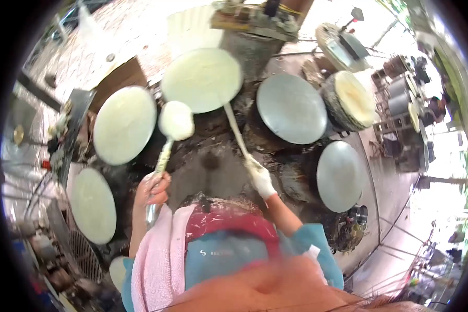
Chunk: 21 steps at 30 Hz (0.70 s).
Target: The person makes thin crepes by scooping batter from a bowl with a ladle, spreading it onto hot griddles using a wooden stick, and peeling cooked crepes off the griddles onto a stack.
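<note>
My left hand point(157, 188) is bare and wrapped round the handle of a ladle point(176, 120), whose bowl is coated with or full of pale batter. On my right hand point(260, 177) is a white glove, and its fingers close round a long thin stick point(235, 126). The stick's far end reaches the near edge of a large round pan point(202, 80) covered in pale batter. Left of the ladle lies another round pan with a pale layer point(125, 126). A grey round pan point(291, 108) with no visible pale layer is at the right.
Another pale-coated pan point(93, 206) stands at the lower left, and a smaller grey one point(339, 176) at the right. Behind the grey pans is a round container with a pale top point(354, 98). A metal pot point(358, 213) sits at the lower right.
</note>
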### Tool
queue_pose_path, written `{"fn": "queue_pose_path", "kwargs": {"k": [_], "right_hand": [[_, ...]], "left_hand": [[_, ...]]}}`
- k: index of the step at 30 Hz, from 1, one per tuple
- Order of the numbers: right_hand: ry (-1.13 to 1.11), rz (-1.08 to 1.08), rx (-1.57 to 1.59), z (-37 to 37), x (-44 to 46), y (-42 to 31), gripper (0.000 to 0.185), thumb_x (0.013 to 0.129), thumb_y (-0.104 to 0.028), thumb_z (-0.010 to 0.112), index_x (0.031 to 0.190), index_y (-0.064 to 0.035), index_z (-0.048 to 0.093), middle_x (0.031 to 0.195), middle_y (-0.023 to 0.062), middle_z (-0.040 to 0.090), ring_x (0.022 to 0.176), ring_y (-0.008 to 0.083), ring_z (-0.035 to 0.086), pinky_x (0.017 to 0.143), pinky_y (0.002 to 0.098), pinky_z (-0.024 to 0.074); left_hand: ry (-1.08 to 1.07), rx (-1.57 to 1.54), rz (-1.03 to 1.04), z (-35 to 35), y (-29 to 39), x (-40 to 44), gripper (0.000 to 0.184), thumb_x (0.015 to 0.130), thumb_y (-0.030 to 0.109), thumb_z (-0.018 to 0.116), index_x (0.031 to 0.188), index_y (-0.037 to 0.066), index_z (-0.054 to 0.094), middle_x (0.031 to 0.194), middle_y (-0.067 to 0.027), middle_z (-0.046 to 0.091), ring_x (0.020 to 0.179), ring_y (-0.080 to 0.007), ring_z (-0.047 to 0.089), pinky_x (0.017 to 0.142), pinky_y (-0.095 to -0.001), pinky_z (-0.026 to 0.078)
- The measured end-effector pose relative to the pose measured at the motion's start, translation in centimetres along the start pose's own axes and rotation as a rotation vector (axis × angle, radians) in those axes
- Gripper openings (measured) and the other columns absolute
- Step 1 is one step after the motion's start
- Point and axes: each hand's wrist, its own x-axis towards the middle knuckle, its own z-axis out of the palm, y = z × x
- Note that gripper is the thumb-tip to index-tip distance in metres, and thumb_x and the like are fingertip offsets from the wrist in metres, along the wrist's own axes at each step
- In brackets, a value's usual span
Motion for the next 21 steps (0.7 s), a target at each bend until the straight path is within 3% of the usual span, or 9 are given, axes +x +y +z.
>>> {"fn": "queue_pose_path", "kwargs": {"k": [5, 8, 10, 12, 13, 14, 16, 17, 21], "right_hand": [[0.422, -0.135, 0.143, -16.2, -1.8, -1.3, 0.038, 0.093, -0.032, 0.06, 0.129, -0.0198, 0.057, 0.055, -0.0082, 0.043, 0.037, 0.0036, 0.032, 0.033, 0.0215, 0.0275], [0.568, -0.244, 0.176, -20.2, -0.9, -3.4, 0.039, 0.094, -0.026, 0.059, 0.132, -0.0192, 0.054, 0.058, -0.0114, 0.041, 0.04, 0.0012, 0.032, 0.035, 0.0182, 0.0248], [0.625, -0.35, 0.125, -22.0, 0.7, -4.8, 0.042, 0.094, -0.016, 0.058, 0.135, -0.0077, 0.049, 0.093, -0.0013, 0.06, 0.075, 0.0057, 0.054, 0.063, 0.0192, 0.0439], [0.722, -0.481, -0.068, -22.2, 2.9, -6.2, 0.045, 0.094, -0.013, 0.058, 0.136, -0.0009, 0.046, 0.123, 0.0057, 0.06, 0.104, 0.0093, 0.055, 0.087, 0.0222, 0.0445], [0.772, -0.48, -0.247, -22.6, 4.3, -6.3, 0.046, 0.094, -0.019, 0.059, 0.134, -0.0016, 0.047, 0.131, 0.0156, 0.055, 0.115, 0.0164, 0.056, 0.094, 0.0269, 0.0424], [0.847, -0.484, -0.411, -22.6, 5.6, -6.2, 0.048, 0.094, -0.024, 0.059, 0.135, -0.0041, 0.046, 0.121, 0.018, 0.06, 0.106, 0.0196, 0.061, 0.091, 0.0299, 0.0457], [0.785, -0.037, -0.722, -21.6, 5.5, -9.3, 0.049, 0.094, -0.027, 0.057, 0.137, -0.0085, 0.045, 0.1, 0.0187, 0.065, 0.091, 0.022, 0.064, 0.082, 0.0341, 0.0493], [0.793, 0.048, -0.87, -22.3, 6.7, -7.7, 0.048, 0.095, -0.029, 0.056, 0.137, -0.0113, 0.045, 0.083, 0.0186, 0.063, 0.074, 0.0216, 0.063, 0.073, 0.0377, 0.0498], [0.885, -0.146, -0.41, -22.7, 8.9, -4.0, 0.039, 0.095, -0.032, 0.056, 0.128, -0.0116, 0.055, 0.074, 0.0062, 0.06, 0.071, 0.0169, 0.058, 0.07, 0.0291, 0.0493]], "left_hand": [[-0.181, 0.21, -0.208, 10.9, -4.1, 20.9, 0.028, 0.1, 0.025, 0.044, 0.099, -0.001, 0.052, 0.055, 0.0081, 0.035, 0.032, -0.0008, 0.032, 0.032, -0.0204, 0.024], [-0.352, 0.317, -0.29, 15.8, -7.6, 33.0, 0.025, 0.098, 0.026, 0.047, 0.089, 0.003, 0.051, 0.057, 0.0058, 0.037, 0.038, -0.0031, 0.032, 0.041, -0.0238, 0.027], [-0.239, 0.504, -0.262, 19.8, -10.5, 39.3, 0.025, 0.098, 0.026, 0.048, 0.087, 0.004, 0.05, 0.057, 0.0057, 0.037, 0.04, -0.0044, 0.032, 0.042, -0.0246, 0.027], [-0.207, 0.416, -0.313, 20.6, -14.3, 45.8, 0.024, 0.098, 0.024, 0.048, 0.086, 0.003, 0.05, 0.058, 0.0046, 0.039, 0.041, -0.0061, 0.034, 0.042, -0.0256, 0.028], [-0.175, 0.404, -0.302, 21.0, -16.2, 48.2, 0.024, 0.097, 0.023, 0.049, 0.085, 0.003, 0.05, 0.058, 0.004, 0.04, 0.042, -0.0068, 0.035, 0.042, -0.026, 0.029], [-0.145, 0.391, -0.289, 21.4, -17.9, 50.2, 0.023, 0.097, 0.023, 0.05, 0.084, 0.003, 0.05, 0.058, 0.0034, 0.041, 0.042, -0.0075, 0.037, 0.042, -0.0264, 0.03], [-0.074, 0.444, -0.244, 21.6, -20.2, 52.7, 0.024, 0.096, 0.022, 0.052, 0.082, 0.003, 0.05, 0.058, 0.0022, 0.044, 0.043, -0.0087, 0.04, 0.042, -0.027, 0.031], [-0.035, 0.509, -0.21, 21.7, -21.1, 53.6, 0.024, 0.095, 0.022, 0.052, 0.081, 0.003, 0.05, 0.058, 0.0017, 0.045, 0.043, -0.0092, 0.041, 0.042, -0.0273, 0.032], [0.037, 0.947, 0.013, 19.3, -20.8, 55.6, 0.024, 0.086, 0.021, 0.061, 0.084, -0.002, 0.054, 0.061, -0.0067, 0.054, 0.046, -0.0154, 0.051, 0.043, -0.0314, 0.039]]}}
